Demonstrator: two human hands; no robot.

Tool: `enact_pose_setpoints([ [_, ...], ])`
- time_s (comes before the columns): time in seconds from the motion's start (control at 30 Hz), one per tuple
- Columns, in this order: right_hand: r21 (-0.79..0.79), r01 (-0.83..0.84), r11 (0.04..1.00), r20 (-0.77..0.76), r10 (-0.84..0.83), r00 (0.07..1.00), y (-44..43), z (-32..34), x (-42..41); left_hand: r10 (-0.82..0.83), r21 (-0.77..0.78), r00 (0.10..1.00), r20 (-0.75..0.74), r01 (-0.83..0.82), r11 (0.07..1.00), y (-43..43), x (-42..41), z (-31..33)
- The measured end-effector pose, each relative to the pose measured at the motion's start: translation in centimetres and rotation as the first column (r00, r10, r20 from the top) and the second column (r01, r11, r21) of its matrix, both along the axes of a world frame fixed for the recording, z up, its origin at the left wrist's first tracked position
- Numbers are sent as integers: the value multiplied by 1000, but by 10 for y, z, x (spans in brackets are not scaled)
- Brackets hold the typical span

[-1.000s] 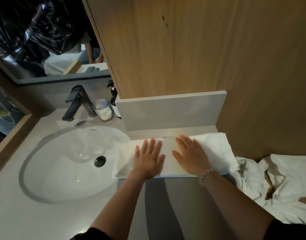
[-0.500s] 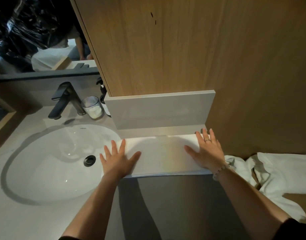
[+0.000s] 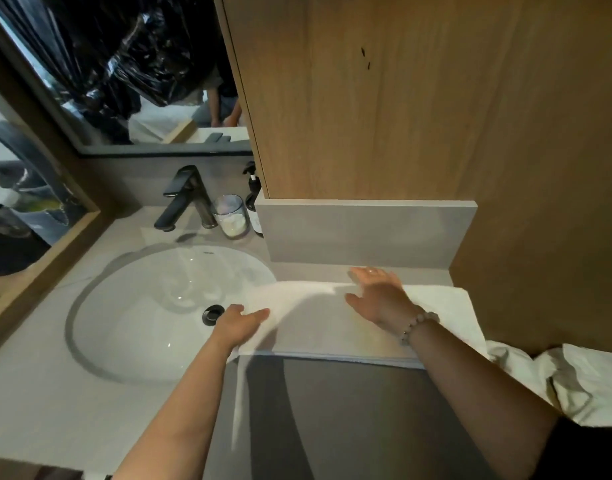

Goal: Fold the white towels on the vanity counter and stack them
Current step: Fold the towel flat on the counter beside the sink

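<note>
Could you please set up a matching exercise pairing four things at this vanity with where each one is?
Things: 1 faucet; 2 glass jar; 3 right hand; 4 crumpled towels.
Places: A flat on the folded towel; B heaped at the right edge; C black, behind the sink; D beside the pump bottle.
Pairs: 1-C; 2-D; 3-A; 4-B.

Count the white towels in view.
2 that I can tell: one towel flat on the counter, right hand resting on it, left hand gripping its left end by the sink; one crumpled heap at lower right. The heap may hide more.
</note>
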State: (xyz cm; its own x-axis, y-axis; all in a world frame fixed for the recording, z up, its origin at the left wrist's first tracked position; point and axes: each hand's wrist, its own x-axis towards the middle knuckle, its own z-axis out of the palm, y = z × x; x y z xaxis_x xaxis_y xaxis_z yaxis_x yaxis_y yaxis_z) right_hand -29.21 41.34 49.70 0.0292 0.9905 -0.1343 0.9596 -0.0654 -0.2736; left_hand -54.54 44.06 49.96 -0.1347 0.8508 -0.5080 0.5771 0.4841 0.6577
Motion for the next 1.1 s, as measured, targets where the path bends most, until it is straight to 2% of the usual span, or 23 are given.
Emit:
enact_pose_setpoints([
  [0.1,-74,-106,992,-51,103,993,23,0,-29,-19,64,993,115,12,998,-3,-11,2],
  [0.2,-157,-108,982,-107,92,990,36,2,-38,-27,156,975,220,-8,988,-8,-15,9],
  [0.27,-198,-84,977,-216,40,976,39,2,-39,-44,232,962,271,-21,973,-8,-15,15],
  [0.3,-219,-54,974,-315,-18,949,40,3,-38,-55,263,957,285,-23,965,-9,-14,20],
  [0.37,-261,-13,965,-536,-134,833,41,9,-35,-72,312,948,310,-30,950,-8,-12,31],
  [0.43,-248,-59,967,-671,-128,730,40,24,-29,-95,357,937,335,-33,934,-4,-10,44],
  [0.6,-185,-148,972,-694,-22,720,48,67,-13,-150,414,884,444,-53,909,7,-8,77],
  [0.67,-186,-180,966,-743,-19,669,51,79,-10,-178,427,863,472,-47,903,12,-7,89],
  [0.77,-171,-207,963,-837,-31,547,46,106,-2,-237,471,840,488,-24,882,20,-1,114],
  [0.83,-156,-208,966,-833,-16,553,41,123,4,-273,511,837,474,-9,860,24,7,135],
  [0.93,-83,-126,989,-856,-6,517,29,143,14,-300,600,849,435,-25,800,28,23,165],
  [1.03,9,42,999,-894,-11,448,15,161,23,-285,689,846,451,-127,713,24,47,191],
  [1.1,78,132,988,-904,14,427,5,177,31,-317,709,821,475,-144,691,19,65,203],
])
